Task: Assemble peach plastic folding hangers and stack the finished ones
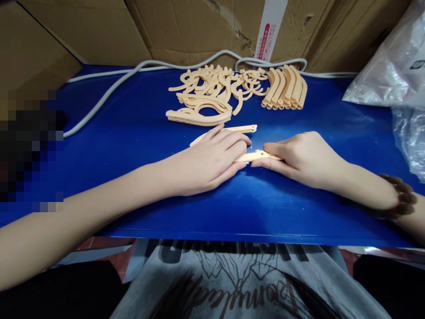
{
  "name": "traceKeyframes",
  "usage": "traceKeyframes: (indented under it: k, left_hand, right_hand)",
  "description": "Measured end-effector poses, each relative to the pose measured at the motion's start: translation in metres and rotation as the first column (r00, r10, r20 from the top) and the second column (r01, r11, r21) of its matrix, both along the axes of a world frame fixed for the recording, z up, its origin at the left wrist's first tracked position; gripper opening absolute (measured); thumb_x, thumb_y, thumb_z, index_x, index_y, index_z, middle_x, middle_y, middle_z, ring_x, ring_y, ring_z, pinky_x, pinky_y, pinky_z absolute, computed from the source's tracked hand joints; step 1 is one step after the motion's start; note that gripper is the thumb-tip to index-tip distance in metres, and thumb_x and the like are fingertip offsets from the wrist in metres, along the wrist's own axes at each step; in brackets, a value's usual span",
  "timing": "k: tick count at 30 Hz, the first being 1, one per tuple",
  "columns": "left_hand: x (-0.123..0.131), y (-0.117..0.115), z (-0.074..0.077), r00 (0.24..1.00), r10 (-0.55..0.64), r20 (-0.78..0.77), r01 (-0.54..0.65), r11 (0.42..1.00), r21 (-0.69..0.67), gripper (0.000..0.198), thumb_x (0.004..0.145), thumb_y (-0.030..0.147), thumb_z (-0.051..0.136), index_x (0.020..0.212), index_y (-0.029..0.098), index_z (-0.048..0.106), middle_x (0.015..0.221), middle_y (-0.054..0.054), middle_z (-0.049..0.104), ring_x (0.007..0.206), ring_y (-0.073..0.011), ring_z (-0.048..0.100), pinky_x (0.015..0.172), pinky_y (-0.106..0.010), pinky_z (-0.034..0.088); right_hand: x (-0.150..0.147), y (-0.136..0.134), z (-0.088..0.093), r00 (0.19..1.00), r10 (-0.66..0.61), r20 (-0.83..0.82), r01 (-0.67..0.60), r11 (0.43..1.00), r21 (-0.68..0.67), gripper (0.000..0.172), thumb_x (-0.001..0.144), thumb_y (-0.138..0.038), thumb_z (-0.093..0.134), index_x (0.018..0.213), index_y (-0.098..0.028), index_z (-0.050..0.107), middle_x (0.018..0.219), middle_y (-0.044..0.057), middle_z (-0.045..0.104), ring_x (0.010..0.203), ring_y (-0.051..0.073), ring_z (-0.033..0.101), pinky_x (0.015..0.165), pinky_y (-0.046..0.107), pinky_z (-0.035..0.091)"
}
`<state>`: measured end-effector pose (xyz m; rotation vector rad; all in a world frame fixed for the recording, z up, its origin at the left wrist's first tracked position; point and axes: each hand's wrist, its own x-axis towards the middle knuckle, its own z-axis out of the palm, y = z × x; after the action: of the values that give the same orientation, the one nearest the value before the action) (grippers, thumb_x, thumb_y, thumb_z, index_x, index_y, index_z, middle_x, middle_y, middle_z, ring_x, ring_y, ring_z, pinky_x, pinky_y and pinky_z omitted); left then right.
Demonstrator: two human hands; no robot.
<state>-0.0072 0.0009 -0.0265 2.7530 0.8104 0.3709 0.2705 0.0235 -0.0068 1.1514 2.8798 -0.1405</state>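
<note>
My left hand [215, 157] is closed on the left part of a beige plastic folding hanger [253, 157], low over the blue table [212, 217]. My right hand [305, 155] pinches the right end of the same hanger between thumb and fingers. A small round pivot shows between the hands; the hanger's outer ends are covered by my fingers. Just behind my left hand lies another beige hanger arm [244, 129], partly hidden by that hand.
Folded hangers [199, 117] lie behind my left hand, backed by a heap of hooks [212, 79]. Curved hanger arms [285, 88] stand stacked at right. A white cable [109, 95] runs along cardboard boxes [199, 31]. Clear plastic bags [388, 75] sit at far right.
</note>
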Motion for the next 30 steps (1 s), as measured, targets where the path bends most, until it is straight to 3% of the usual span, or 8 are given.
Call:
traceKeyframes:
  k: [7, 13, 21, 26, 30]
  left_hand:
    - [0.0012, -0.0014, 0.0023, 1.000, 0.013, -0.021, -0.013, 1.000, -0.017, 0.037, 0.124, 0.032, 0.034, 0.135, 0.014, 0.064, 0.163, -0.021, 0.066, 0.162, -0.0397, 0.055, 0.144, -0.069, 0.033]
    - [-0.0011, -0.0007, 0.0011, 1.000, 0.006, -0.018, -0.006, 1.000, 0.017, 0.040, 0.124, 0.030, 0.033, 0.137, 0.010, 0.066, 0.163, -0.024, 0.065, 0.161, -0.0436, 0.056, 0.142, -0.073, 0.036]
    - [-0.0011, -0.0001, 0.0014, 0.995, -0.023, -0.092, 0.033, 0.994, 0.107, 0.042, 0.122, 0.031, 0.035, 0.139, 0.009, 0.066, 0.165, -0.026, 0.065, 0.156, -0.0457, 0.060, 0.139, -0.068, 0.040]
    - [-0.0005, 0.0001, 0.0009, 0.999, 0.005, -0.048, -0.004, 1.000, 0.023, 0.043, 0.124, 0.035, 0.032, 0.138, 0.011, 0.065, 0.166, -0.024, 0.064, 0.159, -0.0435, 0.057, 0.142, -0.067, 0.036]
    - [0.0006, 0.0007, -0.0003, 1.000, 0.024, 0.018, -0.023, 0.999, -0.040, 0.040, 0.124, 0.037, 0.034, 0.130, 0.014, 0.065, 0.166, -0.022, 0.063, 0.161, -0.0411, 0.053, 0.145, -0.067, 0.029]
  right_hand:
    - [0.0001, 0.0007, -0.0008, 1.000, 0.009, -0.003, -0.009, 1.000, -0.012, 0.108, 0.108, -0.090, -0.004, 0.092, -0.020, 0.076, 0.061, 0.006, 0.056, 0.059, 0.021, 0.043, 0.066, 0.036, 0.022]
    - [0.0001, 0.0003, -0.0013, 0.997, 0.037, -0.069, -0.037, 0.999, 0.007, 0.096, 0.109, -0.091, 0.003, 0.076, -0.023, 0.062, 0.059, 0.003, 0.050, 0.057, 0.017, 0.039, 0.064, 0.034, 0.020]
    - [0.0013, -0.0003, -0.0028, 0.994, 0.051, -0.100, -0.050, 0.999, 0.016, 0.079, 0.114, -0.084, 0.021, 0.075, -0.024, 0.053, 0.061, 0.002, 0.052, 0.057, 0.017, 0.041, 0.063, 0.034, 0.019]
    - [-0.0020, -0.0004, 0.0001, 0.986, 0.007, -0.165, -0.011, 1.000, -0.021, 0.076, 0.115, -0.082, 0.019, 0.080, -0.024, 0.054, 0.061, 0.002, 0.053, 0.057, 0.018, 0.047, 0.063, 0.034, 0.022]
    - [-0.0033, 0.0023, 0.0025, 0.981, -0.018, -0.195, 0.005, 0.998, -0.068, 0.078, 0.111, -0.089, 0.019, 0.074, -0.026, 0.044, 0.055, -0.001, 0.044, 0.052, 0.016, 0.042, 0.062, 0.033, 0.024]
